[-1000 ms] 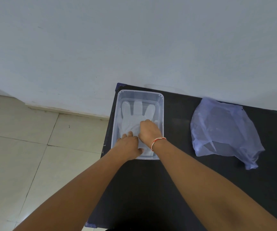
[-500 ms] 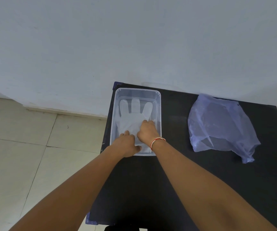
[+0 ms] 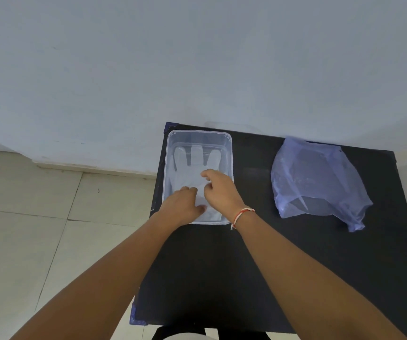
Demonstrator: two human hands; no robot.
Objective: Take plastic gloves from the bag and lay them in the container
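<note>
A clear plastic container (image 3: 198,135) stands at the far left corner of the black table (image 3: 258,253). One translucent white plastic glove (image 3: 192,165) lies flat inside it, fingers pointing away from me. My left hand (image 3: 181,207) rests palm down on the glove's cuff end, near the container's front wall. My right hand (image 3: 220,190) hovers over the glove's palm with its fingers loosely bent and apart, nothing held between them. A crumpled bluish plastic bag (image 3: 317,182) lies on the table to the right, untouched; its contents are hidden.
The table stands against a pale wall (image 3: 197,57). Tiled floor (image 3: 38,229) lies to the left, past the table's left edge, which the container almost touches. A red-and-white thread band (image 3: 242,214) circles my right wrist. Bare black tabletop runs between container and bag.
My right hand has lifted off the glove and its fingers have loosened. My left hand stays on the cuff end. The glove lies as before.
</note>
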